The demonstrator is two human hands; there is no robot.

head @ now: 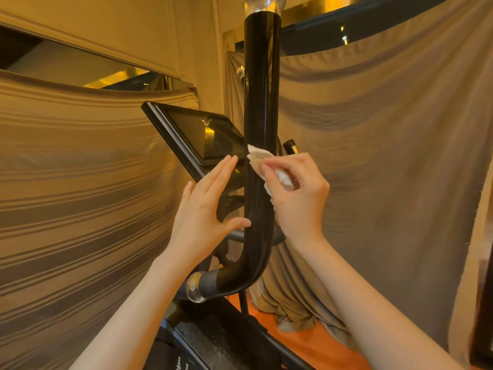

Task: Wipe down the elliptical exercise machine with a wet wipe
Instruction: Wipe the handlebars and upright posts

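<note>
Handlebar: we see a glossy black handlebar [262, 124] of the elliptical machine rising upright through the middle of the view, bending at its foot toward the lower left into a grey collar and a clear rounded cap [195, 288].
Right hand: our right hand [296, 193] has its fingers curled round a bunched white wet wipe [262, 162] and presses it against the right side of the handlebar, about halfway up.
Left hand: our left hand [205, 206] is flat with straight fingers and grips nothing; the thumb tip touches the left edge of the handlebar below the wipe.
Screen: a dark tilted screen [202, 137] stands just behind and left of the handlebar, its lower edge close behind our left fingertips.
Open room: draped striped cloth [80, 182] hangs to the left and plain cloth [386, 145] to the right, both well behind the handlebar; orange floor [314, 340] shows at lower right.
Writing: some white lettering sits on the machine's base [213, 343] at the bottom edge, too cut off to read.
</note>
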